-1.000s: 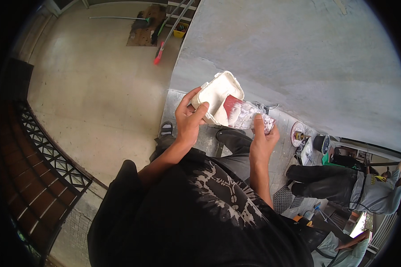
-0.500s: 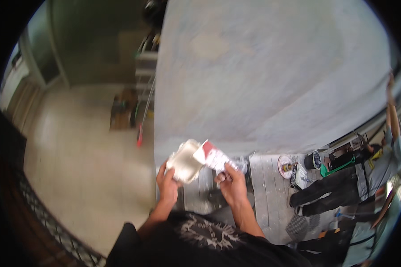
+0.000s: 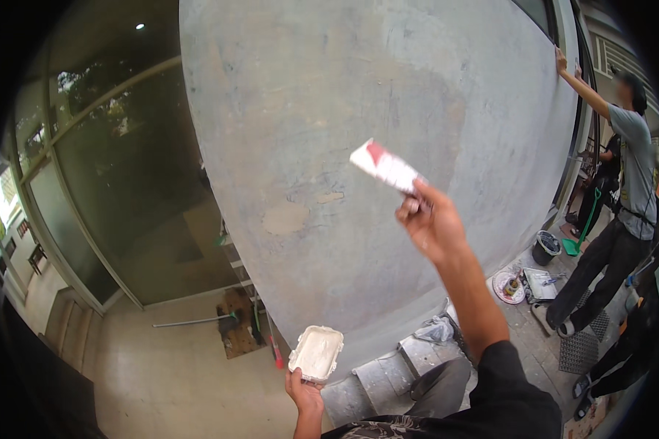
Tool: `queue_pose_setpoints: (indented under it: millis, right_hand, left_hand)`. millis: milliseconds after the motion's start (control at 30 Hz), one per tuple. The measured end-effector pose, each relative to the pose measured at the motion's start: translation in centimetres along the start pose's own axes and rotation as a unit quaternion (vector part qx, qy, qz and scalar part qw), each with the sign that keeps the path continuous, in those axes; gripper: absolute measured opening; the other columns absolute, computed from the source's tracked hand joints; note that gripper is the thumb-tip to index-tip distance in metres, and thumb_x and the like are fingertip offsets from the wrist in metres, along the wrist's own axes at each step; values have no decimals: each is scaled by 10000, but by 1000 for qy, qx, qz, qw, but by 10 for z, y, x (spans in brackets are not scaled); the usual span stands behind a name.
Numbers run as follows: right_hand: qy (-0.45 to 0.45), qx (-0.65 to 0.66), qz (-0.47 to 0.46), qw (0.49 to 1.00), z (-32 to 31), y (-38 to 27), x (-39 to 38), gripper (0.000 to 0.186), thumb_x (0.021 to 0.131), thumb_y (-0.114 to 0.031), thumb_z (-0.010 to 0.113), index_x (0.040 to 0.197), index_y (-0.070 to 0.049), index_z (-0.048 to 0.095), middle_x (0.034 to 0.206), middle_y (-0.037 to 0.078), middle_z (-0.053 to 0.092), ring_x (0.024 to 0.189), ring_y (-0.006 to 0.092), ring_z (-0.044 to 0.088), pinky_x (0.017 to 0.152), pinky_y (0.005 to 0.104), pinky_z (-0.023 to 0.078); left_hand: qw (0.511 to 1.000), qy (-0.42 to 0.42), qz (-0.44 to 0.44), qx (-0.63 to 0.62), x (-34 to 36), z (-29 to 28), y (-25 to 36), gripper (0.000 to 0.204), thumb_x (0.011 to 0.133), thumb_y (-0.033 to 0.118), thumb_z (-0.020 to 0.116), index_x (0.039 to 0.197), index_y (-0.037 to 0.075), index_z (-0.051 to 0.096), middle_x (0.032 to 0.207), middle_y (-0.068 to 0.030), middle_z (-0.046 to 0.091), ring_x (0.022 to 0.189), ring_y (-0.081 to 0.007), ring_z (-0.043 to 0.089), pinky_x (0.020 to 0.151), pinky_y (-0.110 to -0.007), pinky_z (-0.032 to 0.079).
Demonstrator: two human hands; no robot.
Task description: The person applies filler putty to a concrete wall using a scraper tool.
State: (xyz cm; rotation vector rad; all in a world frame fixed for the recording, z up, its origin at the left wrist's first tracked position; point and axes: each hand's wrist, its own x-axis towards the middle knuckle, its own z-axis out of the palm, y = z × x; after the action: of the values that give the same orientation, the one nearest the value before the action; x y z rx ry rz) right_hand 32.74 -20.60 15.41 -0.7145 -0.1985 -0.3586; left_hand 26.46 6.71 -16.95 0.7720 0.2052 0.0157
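Note:
My left hand grips a shallow, off-white plastic tub by its near edge, low in front of the wall. Pale paste is smeared over its inside. Raised well above it, my right hand is closed round the near end of a flat scraper, white with a red patch. The scraper points up and left before the grey wall; I cannot tell whether it touches the surface. Pale filled patches show on the wall, left of my right hand.
Grey steps lie below, with a crumpled clear plastic bag on them. To the right are a round plate, a paint tray, a black bucket and a green dustpan. A person reaches towards the wall's edge.
My right hand has lifted the scraper up and away from the tub. The tub in my left hand sits lower in view, and the view has tilted up towards the wall.

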Motion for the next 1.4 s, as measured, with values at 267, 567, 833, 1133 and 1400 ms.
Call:
queue_pose_setpoints:
  millis: [267, 567, 833, 1133, 1400]
  right_hand:
    - [-45, -62, -281, 956, 72, -98, 112, 127, 927, -80, 565, 998, 24, 558, 841, 69, 577, 664, 115, 522, 644, 298, 465]
    - [-17, -554, -784, 279, 97, -136, 186, 202, 837, 1, 596, 1005, -34, 703, 850, 143, 691, 754, 307, 656, 706, 378, 529]
    - [-84, -768, -585, 247, 54, -98, 182, 310, 806, 62, 523, 1097, 9, 616, 894, 143, 631, 832, 300, 624, 812, 391, 485]
    - [-80, -722, -641, 249, 97, -167, 132, 168, 885, 15, 558, 983, 38, 692, 831, 198, 673, 708, 313, 671, 654, 358, 560]
    - [-45, -798, -562, 215, 75, -111, 192, 205, 807, 74, 500, 957, 60, 640, 787, 220, 647, 708, 344, 652, 639, 414, 534]
  left_hand:
    - [999, 35, 21, 1, -5, -27, 14, 606, 875, 378, 531, 1386, 80, 399, 1375, -180, 458, 1206, -360, 525, 902, -520, 511]
    - [994, 88, 61, -22, -9, -61, 21, 641, 890, 425, 523, 1389, 45, 388, 1392, -192, 438, 1235, -359, 498, 936, -514, 481]
    - [993, 89, 74, -10, -3, -52, 27, 650, 888, 428, 525, 1395, 46, 384, 1394, -185, 439, 1244, -350, 494, 934, -508, 483]
    - [997, 54, 51, -1, -1, -41, 22, 662, 883, 405, 527, 1418, 58, 350, 1413, -185, 411, 1246, -378, 489, 927, -527, 486]
    - [995, 80, 47, -18, -6, -47, 15, 684, 869, 417, 545, 1422, 65, 350, 1415, -185, 410, 1255, -369, 480, 929, -534, 477]
